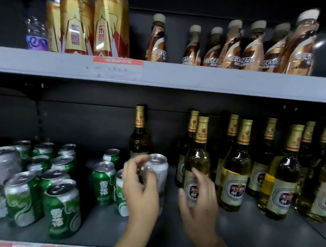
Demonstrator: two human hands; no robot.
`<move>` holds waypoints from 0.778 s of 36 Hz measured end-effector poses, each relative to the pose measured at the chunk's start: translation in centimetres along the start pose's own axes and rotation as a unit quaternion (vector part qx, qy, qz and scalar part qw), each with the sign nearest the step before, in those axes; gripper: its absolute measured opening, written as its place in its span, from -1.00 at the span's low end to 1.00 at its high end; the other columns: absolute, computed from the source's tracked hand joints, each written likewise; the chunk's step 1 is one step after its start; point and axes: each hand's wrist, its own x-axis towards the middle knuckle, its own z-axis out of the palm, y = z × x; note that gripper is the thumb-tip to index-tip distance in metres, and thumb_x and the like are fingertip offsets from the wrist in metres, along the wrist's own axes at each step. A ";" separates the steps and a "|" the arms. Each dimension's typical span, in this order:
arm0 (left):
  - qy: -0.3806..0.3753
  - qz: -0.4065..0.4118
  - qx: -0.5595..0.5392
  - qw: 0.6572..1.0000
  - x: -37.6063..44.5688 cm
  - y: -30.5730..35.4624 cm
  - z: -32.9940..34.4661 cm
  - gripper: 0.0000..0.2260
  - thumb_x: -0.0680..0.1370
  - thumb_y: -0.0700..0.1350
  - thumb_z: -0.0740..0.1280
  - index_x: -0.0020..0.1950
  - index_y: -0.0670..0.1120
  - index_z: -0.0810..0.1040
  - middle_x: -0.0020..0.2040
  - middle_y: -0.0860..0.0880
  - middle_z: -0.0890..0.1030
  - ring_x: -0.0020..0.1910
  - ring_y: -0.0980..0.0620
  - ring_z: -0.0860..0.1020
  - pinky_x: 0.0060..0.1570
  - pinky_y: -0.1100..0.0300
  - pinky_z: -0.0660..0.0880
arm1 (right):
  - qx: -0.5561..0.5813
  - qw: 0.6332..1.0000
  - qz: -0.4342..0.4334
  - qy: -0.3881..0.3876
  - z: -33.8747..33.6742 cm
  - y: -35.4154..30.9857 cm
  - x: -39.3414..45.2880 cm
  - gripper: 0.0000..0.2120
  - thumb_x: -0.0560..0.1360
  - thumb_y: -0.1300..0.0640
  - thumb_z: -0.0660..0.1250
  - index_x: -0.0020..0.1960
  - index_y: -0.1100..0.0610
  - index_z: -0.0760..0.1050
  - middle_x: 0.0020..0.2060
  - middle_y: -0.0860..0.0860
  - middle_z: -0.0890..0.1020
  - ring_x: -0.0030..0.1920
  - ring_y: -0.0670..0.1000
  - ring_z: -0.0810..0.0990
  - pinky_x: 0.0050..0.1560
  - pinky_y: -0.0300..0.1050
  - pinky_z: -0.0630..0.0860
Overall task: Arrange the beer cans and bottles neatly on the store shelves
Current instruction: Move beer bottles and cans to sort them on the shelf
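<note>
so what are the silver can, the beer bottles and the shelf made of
Silver can: looks like thin aluminium, with a shiny pull-tab top and a printed matte wall. Beer bottles: seemingly clear glass showing yellowish liquid, with glossy highlights, paper labels and gold foil necks. Shelf: probably painted metal, a flat grey edge with scuffs.

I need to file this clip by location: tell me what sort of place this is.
Most likely a shop's drinks aisle. Grey shelving carries a price label on its edge, with rows of identical beer bottles, green beer cans and coffee drink bottles lined up as stock.
</note>
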 end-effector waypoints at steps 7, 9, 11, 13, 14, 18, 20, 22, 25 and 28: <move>-0.170 -0.041 0.322 0.930 2.3 -3.6 -5.1 -0.33 0.39 -0.29 0.35 0.47 -0.03 0.25 0.47 -0.03 0.23 0.45 0.00 0.10 0.38 0.18 0.09 | 0.121 0.953 0.237 -0.142 5.7 -3.4 -1.4 -0.15 0.26 -0.37 0.26 0.43 -0.28 -0.08 0.49 -0.14 0.18 0.50 -0.06 0.18 0.41 -0.16 0.17; -0.243 -0.032 0.402 0.882 2.8 -4.0 -5.6 -0.27 0.44 -0.09 0.36 0.54 0.00 0.08 0.55 -0.01 0.07 0.51 -0.01 -0.03 0.45 0.14 0.03 | 0.104 0.946 0.259 -0.167 6.4 -3.7 -1.2 0.01 0.27 -0.29 0.42 0.53 -0.14 -0.08 0.51 -0.09 0.18 0.50 -0.06 0.17 0.36 -0.21 0.18; -0.305 -0.018 0.473 0.827 3.5 -4.1 -5.7 -0.26 0.50 0.09 0.28 0.56 0.03 -0.05 0.57 0.00 -0.02 0.53 -0.02 -0.06 0.45 0.10 0.07 | 0.075 0.943 0.273 -0.174 6.9 -4.0 -0.9 0.05 0.30 -0.19 0.51 0.57 -0.04 -0.06 0.51 -0.08 0.20 0.49 -0.06 0.19 0.34 -0.15 0.24; -0.349 0.004 0.519 0.781 4.2 -4.3 -5.8 -0.24 0.52 0.18 0.24 0.57 0.03 -0.11 0.57 -0.01 -0.02 0.53 -0.03 -0.02 0.42 0.08 0.15 | 0.056 0.942 0.283 -0.172 7.0 -4.2 -0.6 0.11 0.19 -0.32 0.44 0.56 -0.04 -0.04 0.50 -0.09 0.24 0.47 -0.05 0.24 0.35 -0.07 0.30; -0.365 0.013 0.531 0.765 4.6 -4.5 -5.8 -0.22 0.51 0.19 0.25 0.57 0.03 -0.11 0.57 -0.02 0.00 0.52 -0.03 0.01 0.40 0.07 0.19 | 0.043 0.942 0.284 -0.173 7.0 -4.3 -0.5 0.12 0.14 -0.39 0.36 0.56 -0.05 -0.01 0.48 -0.09 0.28 0.45 -0.04 0.27 0.34 -0.04 0.33; -0.393 0.030 0.544 0.740 5.9 -5.1 -6.1 -0.17 0.48 0.17 0.36 0.57 0.02 -0.06 0.50 0.01 0.20 0.44 -0.02 0.18 0.31 0.12 0.33 | -0.005 0.937 0.291 -0.195 6.9 -4.6 0.0 -0.09 0.23 -0.31 0.44 0.46 -0.05 0.17 0.29 -0.10 0.49 0.28 0.00 0.47 0.13 -0.06 0.45; -0.395 0.026 0.539 0.744 6.3 -4.8 -6.2 -0.19 0.45 0.16 0.41 0.56 0.03 0.03 0.39 0.02 0.29 0.39 -0.02 0.25 0.22 0.13 0.39 | -0.033 0.933 0.296 -0.201 6.7 -4.7 0.4 -0.24 0.32 -0.20 0.48 0.38 -0.01 0.23 0.20 -0.08 0.55 0.21 0.02 0.53 0.03 -0.09 0.44; -0.394 0.022 0.530 0.751 6.4 -4.3 -6.2 -0.25 0.42 0.16 0.44 0.50 0.04 0.17 0.31 0.03 0.33 0.34 -0.03 0.30 0.13 0.10 0.44 | -0.058 0.934 0.292 -0.198 6.3 -4.8 0.6 -0.29 0.34 -0.17 0.49 0.34 0.02 0.25 0.16 -0.06 0.57 0.18 0.06 0.55 0.00 -0.09 0.44; -0.384 0.013 0.500 0.776 5.7 -3.4 -7.0 -0.34 0.38 0.16 0.47 0.40 0.05 0.30 0.25 0.04 0.32 0.28 -0.03 0.37 0.09 0.06 0.47 | -0.081 0.942 0.275 -0.173 5.4 -5.5 0.0 -0.29 0.31 -0.18 0.50 0.31 0.02 0.27 0.14 -0.01 0.59 0.16 0.11 0.57 -0.04 -0.10 0.42; -0.354 0.021 0.467 0.810 4.7 -1.8 -8.3 -0.38 0.39 0.15 0.46 0.37 0.05 0.30 0.27 0.07 0.30 0.24 -0.01 0.43 0.07 0.08 0.48 | -0.060 0.953 0.270 -0.127 4.4 -6.8 -0.9 -0.25 0.27 -0.16 0.53 0.32 0.04 0.28 0.15 0.04 0.58 0.16 0.16 0.56 0.03 0.01 0.49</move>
